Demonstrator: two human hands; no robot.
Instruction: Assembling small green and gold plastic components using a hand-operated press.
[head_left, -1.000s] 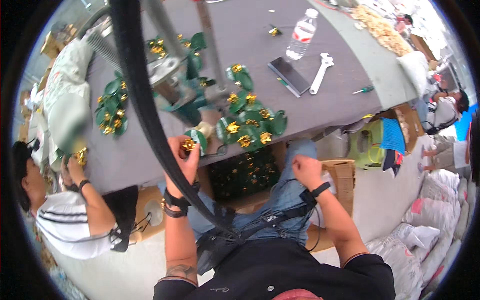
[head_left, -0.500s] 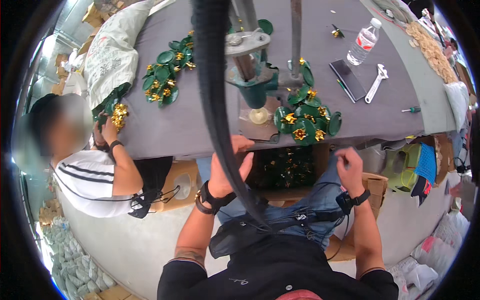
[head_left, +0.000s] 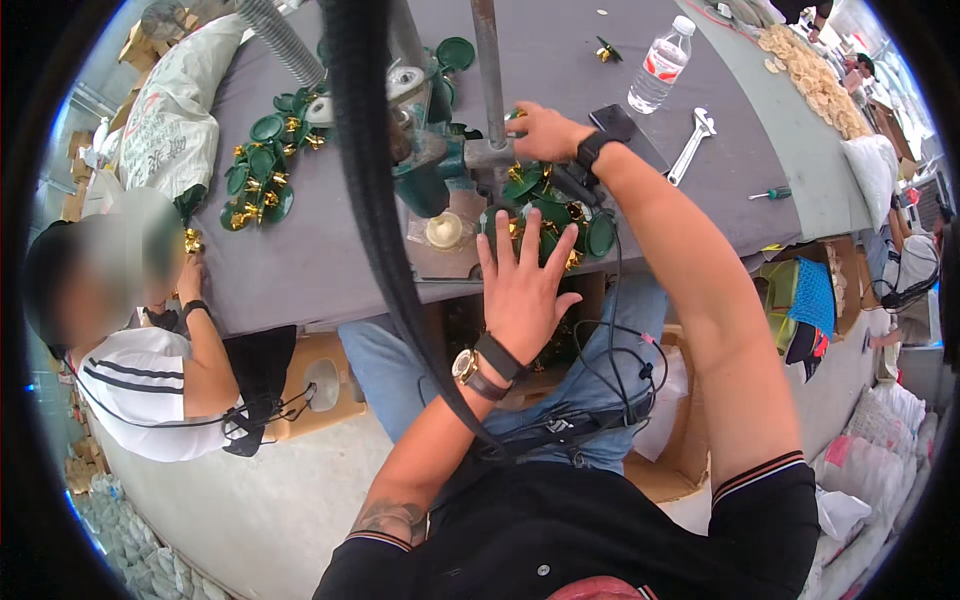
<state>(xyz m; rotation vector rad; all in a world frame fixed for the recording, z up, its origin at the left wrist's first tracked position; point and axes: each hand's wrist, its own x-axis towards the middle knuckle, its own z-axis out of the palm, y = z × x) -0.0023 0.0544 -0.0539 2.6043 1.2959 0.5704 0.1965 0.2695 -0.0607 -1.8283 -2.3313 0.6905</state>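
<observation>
My left hand [head_left: 525,275] is open, fingers spread wide, palm down at the near edge of a pile of green discs with gold flower-shaped pieces [head_left: 600,235]. Its fingertips reach over the nearest discs. My right hand [head_left: 548,133] reaches over the far end of the pile, beside the metal post of a green bench press [head_left: 420,185]. Its fingers are bent next to a gold piece; their tips are partly hidden, so I cannot tell whether they grip anything. Beneath the press head sits a pale round seat [head_left: 444,231] on a metal base plate.
Another pile of green discs [head_left: 265,160] lies left of the press. A water bottle [head_left: 662,65], a phone [head_left: 615,122], an adjustable wrench [head_left: 692,145] and a screwdriver [head_left: 770,194] lie to the right. A co-worker [head_left: 140,380] sits at the left by a white sack [head_left: 170,125].
Both hands have risen from above my lap to the table. The left hand has spread over the near discs, while the right has reached far forward beside the post. The view has shifted right.
</observation>
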